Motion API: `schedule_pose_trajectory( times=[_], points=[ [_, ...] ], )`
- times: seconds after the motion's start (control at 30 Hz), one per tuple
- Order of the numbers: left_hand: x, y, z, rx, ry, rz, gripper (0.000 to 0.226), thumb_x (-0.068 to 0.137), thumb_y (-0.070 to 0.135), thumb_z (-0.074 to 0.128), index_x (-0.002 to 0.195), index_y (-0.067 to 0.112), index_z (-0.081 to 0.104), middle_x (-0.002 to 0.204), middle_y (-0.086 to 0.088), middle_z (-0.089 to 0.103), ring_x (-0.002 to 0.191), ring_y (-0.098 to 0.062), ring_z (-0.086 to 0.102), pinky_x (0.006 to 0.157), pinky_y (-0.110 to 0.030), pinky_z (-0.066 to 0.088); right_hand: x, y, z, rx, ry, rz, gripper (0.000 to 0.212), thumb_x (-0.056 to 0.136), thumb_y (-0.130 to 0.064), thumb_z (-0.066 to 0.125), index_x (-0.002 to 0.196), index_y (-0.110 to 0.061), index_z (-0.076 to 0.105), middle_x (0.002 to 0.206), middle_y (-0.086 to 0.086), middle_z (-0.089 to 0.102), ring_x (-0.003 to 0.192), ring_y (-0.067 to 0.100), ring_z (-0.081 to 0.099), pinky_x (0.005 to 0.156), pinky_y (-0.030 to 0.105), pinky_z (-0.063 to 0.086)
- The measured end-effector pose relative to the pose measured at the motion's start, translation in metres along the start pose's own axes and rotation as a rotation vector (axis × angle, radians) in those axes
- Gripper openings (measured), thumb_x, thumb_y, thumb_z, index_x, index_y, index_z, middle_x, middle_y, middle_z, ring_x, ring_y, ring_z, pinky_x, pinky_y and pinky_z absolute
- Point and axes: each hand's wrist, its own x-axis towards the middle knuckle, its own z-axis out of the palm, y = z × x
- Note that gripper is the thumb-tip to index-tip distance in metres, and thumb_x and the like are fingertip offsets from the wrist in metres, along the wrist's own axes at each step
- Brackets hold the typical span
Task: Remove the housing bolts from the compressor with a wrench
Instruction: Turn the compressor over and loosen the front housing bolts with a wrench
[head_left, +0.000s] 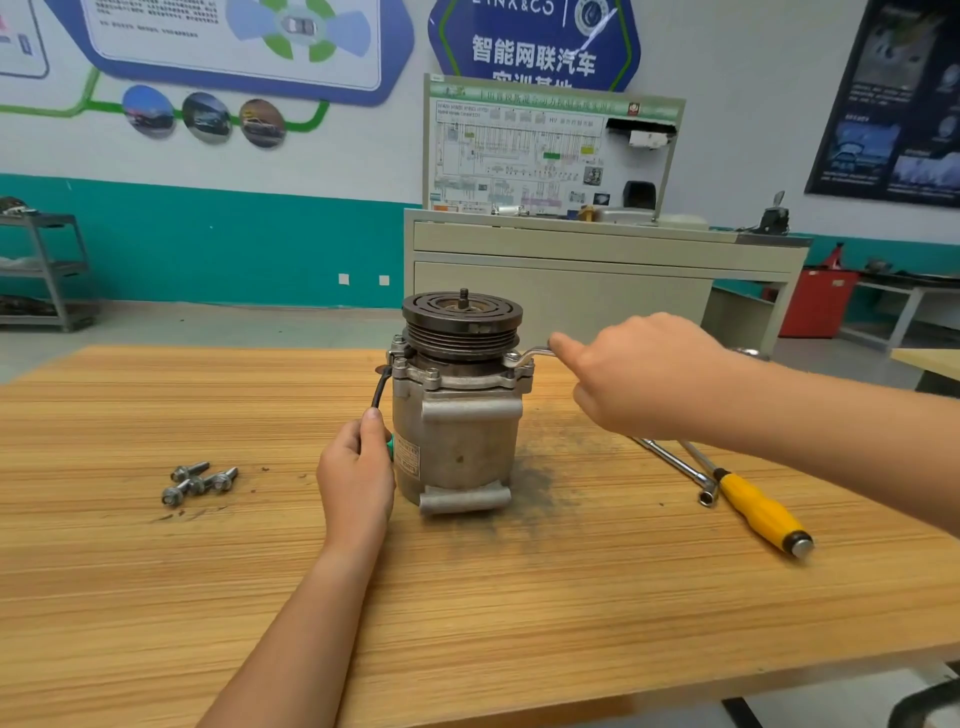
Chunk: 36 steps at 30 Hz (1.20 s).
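Compressor (457, 415) stands upright mid-table (519, 597), left hand (356, 473) wrapped round its near-left side as a brace, right hand (639, 374) gripping the wrench (530, 356) seated on a right-side flange bolt (511, 358); loose bolts (200, 480) lie left, so mid-removal, and next probably swing the handle, then reseat.

— What's the compressor (457, 447) made of?
— Dull grey cast metal, rough. Its pulley (462, 322) is darker, grooved metal.
— And the wrench (530, 356)?
— Polished, shiny metal. The bolts (200, 480) are metal too, but duller.
— The counter (156, 597)?
— Smooth, matt wood grain, with a sooty smudge (545, 483). The yellow handle (758, 506) looks like glossy plastic.
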Motion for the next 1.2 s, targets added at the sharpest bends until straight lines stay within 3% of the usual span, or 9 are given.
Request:
schedule_pose_trajectory(
  times=[0.27,0.37,0.4,0.47,0.6,0.73,0.93,1.1,1.2],
  points=[
    [-0.001,-0.002,0.001,0.020,0.017,0.006,0.039,0.098,0.030,0.041,0.064,0.013,0.044,0.061,-0.006,0.042,0.062,-0.023,0.040,0.059,-0.036,0.033,0.031,0.018,0.019,-0.092,-0.025,0.020,0.031,0.091,-0.001,0.040,0.119,-0.014,0.043,0.058,-0.002,0.036,0.047,0.014,0.035,0.041,0.026,0.026],
    [0.000,-0.003,0.002,0.019,0.020,0.007,0.040,0.098,0.029,0.041,0.061,0.015,0.042,0.060,-0.005,0.042,0.062,-0.023,0.041,0.059,-0.036,0.033,0.050,0.011,0.034,0.044,0.029,0.047,0.031,0.089,0.004,0.041,0.116,-0.010,0.043,0.071,0.002,0.053,0.073,0.025,0.051,0.079,0.037,0.042],
    [0.000,-0.003,0.002,0.023,0.023,0.009,0.040,0.098,0.029,0.041,0.061,0.015,0.042,0.060,-0.004,0.042,0.062,-0.023,0.042,0.059,-0.035,0.033,0.055,0.007,0.041,0.079,0.058,0.054,0.032,0.088,0.005,0.041,0.117,-0.009,0.044,0.085,0.005,0.062,0.088,0.027,0.055,0.093,0.039,0.037],
    [0.001,-0.003,0.002,0.037,0.024,0.016,0.039,0.098,0.030,0.041,0.062,0.015,0.044,0.061,-0.006,0.044,0.062,-0.023,0.043,0.059,-0.034,0.033,0.062,-0.001,0.052,0.149,0.120,0.079,0.033,0.088,0.004,0.041,0.119,-0.008,0.046,0.106,0.009,0.064,0.104,0.027,0.055,0.102,0.038,0.029],
    [0.000,-0.004,0.002,0.050,0.023,0.019,0.039,0.099,0.031,0.040,0.065,0.014,0.045,0.063,-0.009,0.046,0.063,-0.022,0.043,0.059,-0.034,0.034,0.051,0.004,0.053,0.427,0.283,0.252,0.032,0.095,-0.005,0.036,0.124,-0.012,0.047,0.097,0.009,0.064,0.087,0.030,0.057,0.069,0.034,0.037],
    [0.000,-0.005,0.003,0.054,0.027,0.017,0.039,0.099,0.031,0.040,0.064,0.015,0.044,0.062,-0.009,0.045,0.062,-0.021,0.042,0.058,-0.033,0.033,0.021,0.014,0.029,0.829,0.410,0.383,0.035,0.098,-0.018,0.035,0.133,-0.020,0.041,0.072,0.009,0.054,0.066,0.029,0.050,0.057,0.033,0.036],
    [0.001,-0.004,0.004,0.046,0.036,0.010,0.039,0.098,0.031,0.041,0.062,0.015,0.041,0.060,-0.006,0.043,0.059,-0.019,0.040,0.054,-0.032,0.032,-0.014,-0.001,-0.001,0.456,0.036,0.269,0.046,0.094,-0.011,0.035,0.134,-0.034,0.034,0.067,-0.002,0.042,0.055,0.014,0.040,0.044,0.024,0.027],
    [0.001,-0.003,0.002,0.031,0.036,-0.004,0.039,0.097,0.030,0.042,0.061,0.016,0.040,0.058,-0.001,0.041,0.061,-0.020,0.042,0.056,-0.032,0.033,-0.010,-0.015,-0.011,0.326,-0.080,0.254,0.046,0.087,-0.002,0.035,0.129,-0.019,0.039,0.078,0.003,0.052,0.056,0.017,0.034,0.043,0.025,0.024],
    [0.001,-0.003,0.002,0.032,0.042,-0.011,0.039,0.097,0.030,0.042,0.061,0.016,0.040,0.059,-0.002,0.041,0.062,-0.021,0.042,0.057,-0.032,0.033,-0.005,-0.025,-0.022,0.223,-0.125,0.216,0.035,0.086,0.000,0.039,0.119,-0.011,0.044,0.062,0.000,0.031,0.051,0.016,0.027,0.042,0.027,0.022]
  ],
)
